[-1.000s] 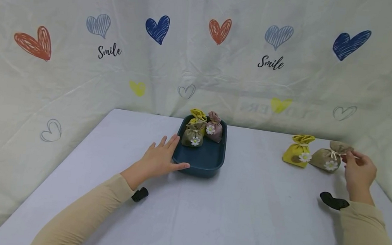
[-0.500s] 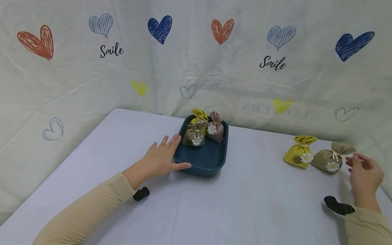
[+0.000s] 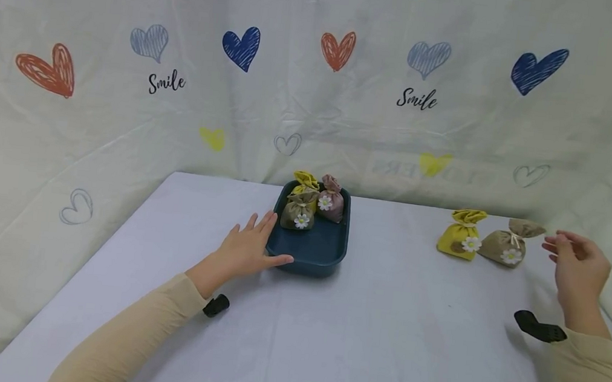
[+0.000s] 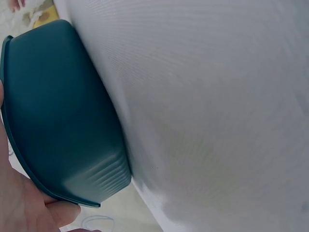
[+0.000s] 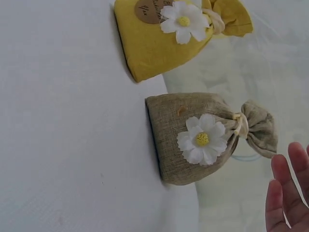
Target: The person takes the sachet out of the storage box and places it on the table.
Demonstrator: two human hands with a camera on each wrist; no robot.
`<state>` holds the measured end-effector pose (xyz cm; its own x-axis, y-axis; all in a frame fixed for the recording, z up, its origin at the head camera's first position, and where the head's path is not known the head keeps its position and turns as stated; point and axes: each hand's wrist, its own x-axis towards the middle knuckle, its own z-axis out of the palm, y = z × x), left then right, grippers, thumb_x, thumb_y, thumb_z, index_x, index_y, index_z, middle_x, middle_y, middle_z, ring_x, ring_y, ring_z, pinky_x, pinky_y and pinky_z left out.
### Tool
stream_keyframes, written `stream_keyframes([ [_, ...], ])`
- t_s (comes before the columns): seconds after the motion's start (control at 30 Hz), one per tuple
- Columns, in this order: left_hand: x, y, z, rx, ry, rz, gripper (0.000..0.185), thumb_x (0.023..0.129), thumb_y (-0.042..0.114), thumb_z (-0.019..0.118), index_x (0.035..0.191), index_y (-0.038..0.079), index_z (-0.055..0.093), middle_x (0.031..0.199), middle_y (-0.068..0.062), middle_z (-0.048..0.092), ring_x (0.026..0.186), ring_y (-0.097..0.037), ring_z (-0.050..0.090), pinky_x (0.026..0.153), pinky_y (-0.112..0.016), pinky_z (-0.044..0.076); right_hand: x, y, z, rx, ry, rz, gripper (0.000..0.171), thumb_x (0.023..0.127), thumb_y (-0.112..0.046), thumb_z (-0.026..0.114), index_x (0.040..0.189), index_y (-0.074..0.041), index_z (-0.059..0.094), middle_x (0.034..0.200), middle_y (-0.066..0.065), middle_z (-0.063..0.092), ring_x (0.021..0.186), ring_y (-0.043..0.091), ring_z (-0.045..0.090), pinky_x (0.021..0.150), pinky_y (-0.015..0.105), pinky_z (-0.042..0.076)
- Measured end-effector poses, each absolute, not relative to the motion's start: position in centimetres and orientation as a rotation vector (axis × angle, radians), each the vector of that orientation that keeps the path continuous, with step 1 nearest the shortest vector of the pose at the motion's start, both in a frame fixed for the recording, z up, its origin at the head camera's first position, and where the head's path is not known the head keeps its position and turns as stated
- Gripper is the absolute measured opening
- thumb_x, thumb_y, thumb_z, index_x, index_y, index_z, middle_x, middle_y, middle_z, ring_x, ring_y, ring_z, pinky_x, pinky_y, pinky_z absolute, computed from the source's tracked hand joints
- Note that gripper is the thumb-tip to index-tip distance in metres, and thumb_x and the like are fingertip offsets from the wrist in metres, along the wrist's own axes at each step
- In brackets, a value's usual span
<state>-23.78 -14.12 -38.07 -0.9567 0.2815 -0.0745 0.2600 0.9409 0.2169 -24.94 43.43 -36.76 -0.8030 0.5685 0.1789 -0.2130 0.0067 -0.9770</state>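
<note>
At the table's right side stands a brown sachet (image 3: 504,248) with a white cloth flower and a tied neck, tilted to the right. My right hand (image 3: 580,272) is just right of its gathered top, apart from it, fingers loosely bent with nothing in them. In the right wrist view the fingertips (image 5: 280,166) lie near the top of that sachet. Left of it is a yellow sachet (image 3: 457,240) with a similar flower. My left hand (image 3: 241,249) rests with spread fingers on the left rim of a dark teal tray (image 3: 312,269), touching its edge.
Inside the tray's back half sit a brown sachet (image 3: 299,211), a pink sachet (image 3: 333,207) and a yellow sachet (image 3: 307,181). A white cloth covers the table (image 3: 380,337). Behind it hangs a curtain (image 3: 367,117) printed with hearts. Black straps (image 3: 540,328) sit at the wrists.
My right hand has let go of the brown sachet's top and drawn away to the right. That sachet stays beside the yellow one. The left hand keeps its place on the tray.
</note>
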Motion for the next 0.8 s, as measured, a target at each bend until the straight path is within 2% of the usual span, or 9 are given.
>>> stream_keyframes([
  [0.47, -23.8, -14.1, -38.2, 0.426, 2.989, 0.319, 0.113, 0.088, 0.081, 0.052, 0.166, 0.011, 0.009, 0.172, -0.006, 0.008, 0.155, -0.038, 0.01, 0.118, -0.065, 0.017, -23.4, 41.5, -35.3, -0.124, -1.944, 1.686, 0.015, 0.105, -0.01, 0.058, 0.107, -0.02, 0.069, 0.089, -0.019, 0.072, 0.081, -0.007, 0.067, 0.072, 0.005, 0.049],
  [0.7, -23.8, -14.1, -38.1, 0.439, 2.996, 0.325, 0.113, 0.089, 0.08, 0.052, 0.166, 0.01, 0.01, 0.171, -0.007, 0.009, 0.155, -0.039, 0.011, 0.118, -0.066, 0.017, -23.5, 39.6, -34.2, 0.031, -1.988, 1.634, 0.017, 0.104, -0.005, 0.058, 0.105, -0.016, 0.07, 0.088, -0.018, 0.072, 0.082, -0.005, 0.067, 0.073, 0.006, 0.049],
  [0.8, -23.7, -14.1, -38.0, 0.438, 2.998, 0.321, 0.113, 0.089, 0.08, 0.052, 0.166, 0.01, 0.01, 0.171, -0.007, 0.009, 0.155, -0.039, 0.011, 0.118, -0.066, 0.017, -23.6, 38.5, -33.9, 0.086, -2.031, 1.565, 0.019, 0.103, -0.003, 0.059, 0.104, -0.019, 0.071, 0.087, -0.019, 0.072, 0.083, -0.005, 0.067, 0.074, 0.006, 0.049],
])
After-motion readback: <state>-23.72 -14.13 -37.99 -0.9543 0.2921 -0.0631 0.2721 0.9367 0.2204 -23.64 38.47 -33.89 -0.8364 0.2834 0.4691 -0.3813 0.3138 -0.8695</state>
